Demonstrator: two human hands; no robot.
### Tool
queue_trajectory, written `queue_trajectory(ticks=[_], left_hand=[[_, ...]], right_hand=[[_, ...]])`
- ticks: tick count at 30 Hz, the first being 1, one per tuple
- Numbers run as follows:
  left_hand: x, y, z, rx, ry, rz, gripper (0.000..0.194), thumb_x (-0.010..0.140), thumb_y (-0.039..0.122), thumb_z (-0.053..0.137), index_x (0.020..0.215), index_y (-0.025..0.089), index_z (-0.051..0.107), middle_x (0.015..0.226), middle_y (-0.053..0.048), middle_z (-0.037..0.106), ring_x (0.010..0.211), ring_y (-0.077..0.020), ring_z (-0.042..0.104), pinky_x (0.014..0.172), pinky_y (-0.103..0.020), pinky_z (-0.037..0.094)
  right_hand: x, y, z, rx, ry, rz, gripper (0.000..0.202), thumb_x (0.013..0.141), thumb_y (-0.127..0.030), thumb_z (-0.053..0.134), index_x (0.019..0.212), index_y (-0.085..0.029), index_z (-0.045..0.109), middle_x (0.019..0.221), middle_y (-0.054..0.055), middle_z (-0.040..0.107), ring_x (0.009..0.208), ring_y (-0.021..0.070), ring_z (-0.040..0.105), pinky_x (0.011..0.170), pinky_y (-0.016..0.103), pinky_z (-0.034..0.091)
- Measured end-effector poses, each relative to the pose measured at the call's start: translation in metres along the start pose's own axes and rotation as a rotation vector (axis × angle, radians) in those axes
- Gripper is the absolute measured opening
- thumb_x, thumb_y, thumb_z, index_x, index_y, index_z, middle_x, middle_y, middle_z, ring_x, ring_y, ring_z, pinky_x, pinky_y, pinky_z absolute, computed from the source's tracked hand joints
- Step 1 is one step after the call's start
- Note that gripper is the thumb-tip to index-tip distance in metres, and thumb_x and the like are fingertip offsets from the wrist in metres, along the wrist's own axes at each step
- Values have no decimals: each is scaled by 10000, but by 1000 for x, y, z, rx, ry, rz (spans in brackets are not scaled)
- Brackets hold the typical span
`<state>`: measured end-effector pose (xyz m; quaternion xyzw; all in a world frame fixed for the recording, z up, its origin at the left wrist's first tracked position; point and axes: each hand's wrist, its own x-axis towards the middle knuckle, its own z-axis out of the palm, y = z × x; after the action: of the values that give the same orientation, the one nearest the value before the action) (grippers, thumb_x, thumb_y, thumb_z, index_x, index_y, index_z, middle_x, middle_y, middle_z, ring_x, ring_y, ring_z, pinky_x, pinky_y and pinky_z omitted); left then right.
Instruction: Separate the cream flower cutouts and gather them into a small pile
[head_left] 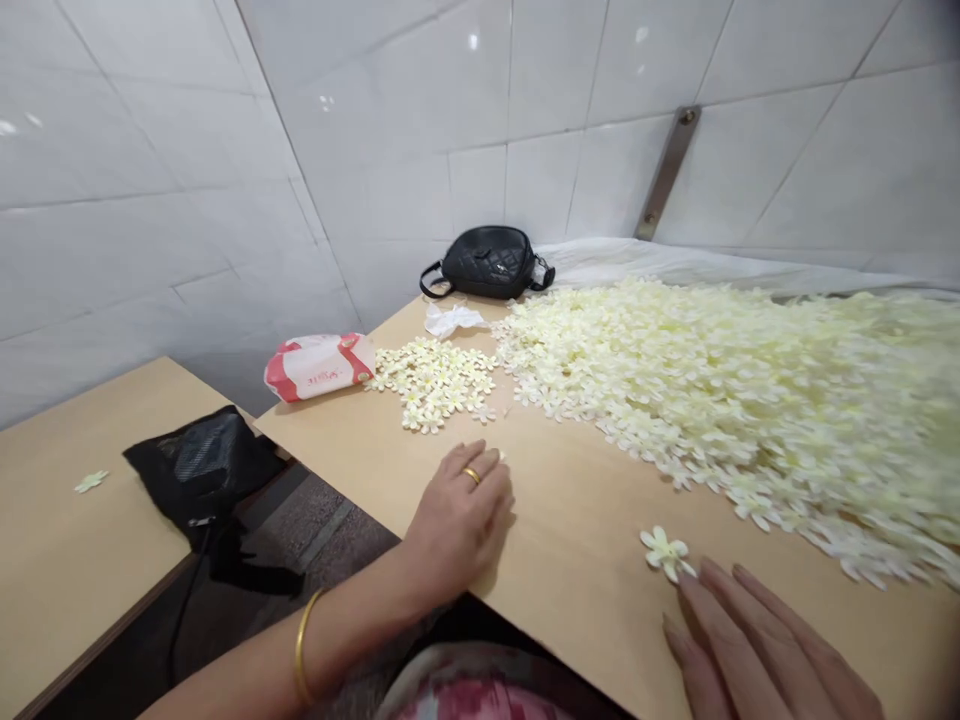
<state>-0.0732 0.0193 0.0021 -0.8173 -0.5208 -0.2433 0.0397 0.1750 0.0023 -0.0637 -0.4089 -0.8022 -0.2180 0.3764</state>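
Observation:
My left hand (465, 510) rests on the table near its front edge, fingers curled down and pressed together. A tiny white bit shows beside its fingertips; what is under the fingers is hidden. At the lower right, my right hand (772, 640) is stretched out with its fingers apart. Its index fingertip touches or nearly touches a petal of a single pale yellow-white artificial flower (665, 551) lying on the tabletop. Beyond it spreads a large heap of similar flower heads (720, 380). A smaller cluster of flowers with yellow centres (435, 385) lies past my left hand.
A red-and-white tissue pack (321, 367), a crumpled white tissue (452, 319) and a black quilted bag (489, 262) are along the back left. On the left table (82, 560) lie a black pouch (210, 465) and one flower (91, 482). White tiled walls stand behind.

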Motion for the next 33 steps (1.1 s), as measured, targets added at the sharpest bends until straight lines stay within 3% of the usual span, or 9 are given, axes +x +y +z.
queue_trajectory(ticks=[1, 4, 6, 11, 16, 21, 29, 33], left_hand=[[-3, 12, 2, -45, -44, 52, 235, 801, 175, 411, 997, 131, 532, 1104, -120, 569, 1093, -215, 461, 955, -427, 352], [-9, 38, 7, -191, -153, 185, 278, 813, 176, 389, 1061, 129, 504, 1180, -126, 526, 1112, -200, 457, 964, -413, 346], [-11, 44, 10, -272, -143, 207, 311, 814, 151, 381, 1110, 120, 472, 1197, -138, 510, 1125, -185, 447, 968, -390, 347], [-17, 34, 12, -332, -17, 193, 406, 787, 72, 403, 1189, 124, 407, 1210, -150, 491, 1148, -194, 419, 953, -389, 367], [-20, 33, 19, -236, -80, 328, 451, 754, 60, 408, 1203, 93, 396, 1199, -140, 508, 1183, -261, 361, 959, -464, 341], [-18, 34, 24, -180, -131, 326, 492, 755, 88, 389, 1245, 63, 347, 1190, -151, 514, 1199, -286, 334, 951, -497, 338], [-15, 33, 25, -175, -99, 375, 473, 739, 73, 384, 1211, 49, 390, 1230, -159, 479, 1198, -272, 346, 955, -452, 368], [-12, 33, 27, -113, -129, 404, 477, 743, 60, 381, 1219, 23, 382, 1235, -159, 476, 1209, -296, 322, 956, -468, 362]], right_hand=[[5, -5, -5, 1, -81, 25, 294, 742, -205, 540, 1020, -112, 548, 1018, 162, 594, 980, 329, 528, 808, 473, 424], [16, -18, -18, 28, -139, 154, 271, 772, -174, 492, 1032, -108, 536, 1071, 157, 567, 1052, 306, 481, 856, 470, 398], [20, -22, -24, 68, -160, 198, 294, 771, -129, 476, 1061, -118, 519, 1085, 142, 563, 1079, 286, 461, 869, 463, 394], [28, -29, -33, 280, -188, 166, 334, 733, -2, 408, 1020, -133, 516, 1090, 119, 567, 1137, 267, 404, 872, 465, 396], [40, -38, -26, 379, -300, 82, 413, 703, 28, 348, 1064, -122, 483, 1167, 123, 524, 1192, 265, 326, 905, 492, 350], [43, -37, -19, 355, -388, 50, 545, 683, 32, 320, 1217, -65, 376, 1204, 142, 488, 1203, 267, 309, 924, 490, 319], [43, -30, -15, 396, -316, 147, 563, 701, 45, 302, 1244, -101, 346, 1157, 121, 526, 1154, 205, 395, 925, 428, 343], [44, -29, -14, 328, -364, 52, 525, 704, 25, 298, 1216, -56, 382, 1156, 138, 532, 1147, 235, 401, 924, 446, 320]])
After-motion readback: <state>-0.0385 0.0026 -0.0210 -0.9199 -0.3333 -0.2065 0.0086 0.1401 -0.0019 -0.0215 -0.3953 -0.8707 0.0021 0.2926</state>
